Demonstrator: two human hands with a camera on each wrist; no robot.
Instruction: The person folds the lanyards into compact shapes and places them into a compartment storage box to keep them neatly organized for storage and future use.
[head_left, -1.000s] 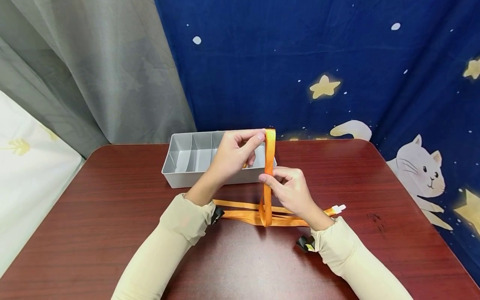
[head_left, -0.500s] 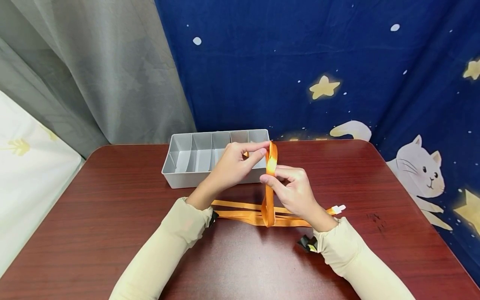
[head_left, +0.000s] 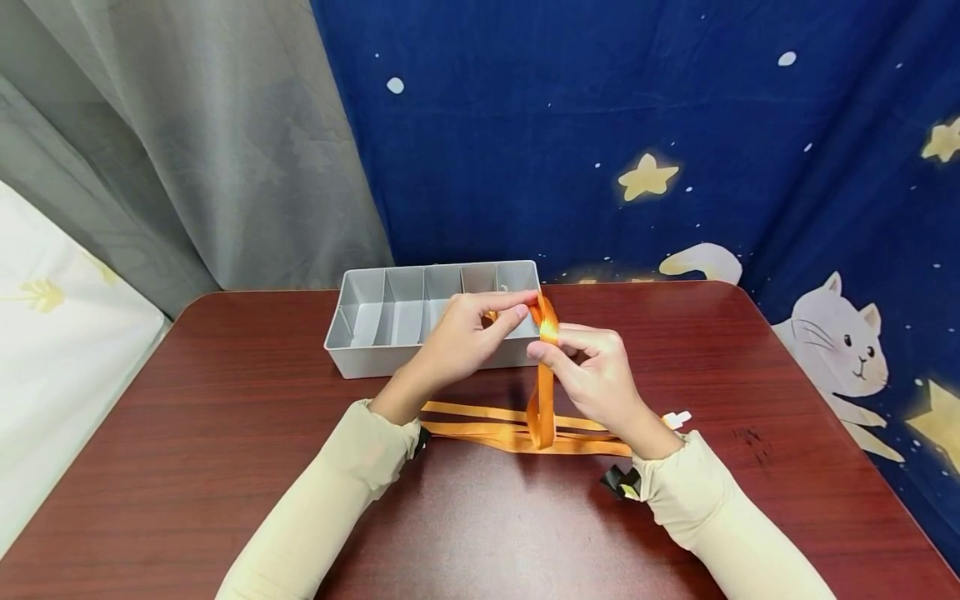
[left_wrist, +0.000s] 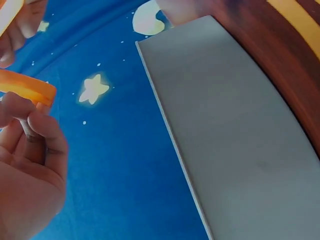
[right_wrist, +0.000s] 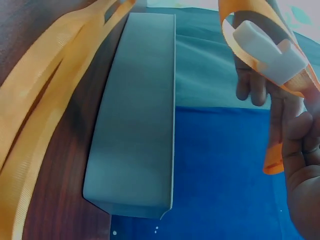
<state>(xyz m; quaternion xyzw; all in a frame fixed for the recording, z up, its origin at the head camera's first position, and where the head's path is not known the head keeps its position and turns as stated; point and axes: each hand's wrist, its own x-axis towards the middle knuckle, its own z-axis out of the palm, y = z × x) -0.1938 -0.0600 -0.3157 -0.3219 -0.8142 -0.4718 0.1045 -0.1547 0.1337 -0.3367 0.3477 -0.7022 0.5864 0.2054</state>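
An orange strap [head_left: 542, 392] rises from a folded bundle [head_left: 487, 429] on the table up to both hands. My left hand [head_left: 516, 313] pinches the top fold from the left. My right hand [head_left: 553, 343] pinches the same fold just below, from the right. In the right wrist view a white plastic buckle [right_wrist: 270, 52] sits on the strap loop [right_wrist: 45, 100] above my right fingers [right_wrist: 295, 135]. The left wrist view shows the strap's edge [left_wrist: 27, 90] over my left fingers [left_wrist: 35, 150]. Another white clip end [head_left: 678, 417] lies on the table behind my right wrist.
A grey divided tray [head_left: 360, 354] stands on the dark red table [head_left: 225, 433] just behind the hands; its side wall [right_wrist: 137, 125] is near the strap. A blue star-and-cat cloth [head_left: 675, 125] and a grey curtain [head_left: 187, 142] hang behind.
The raised strap fold has come down from above the tray rim. My right hand has slid up the strap to meet the left at the fold.
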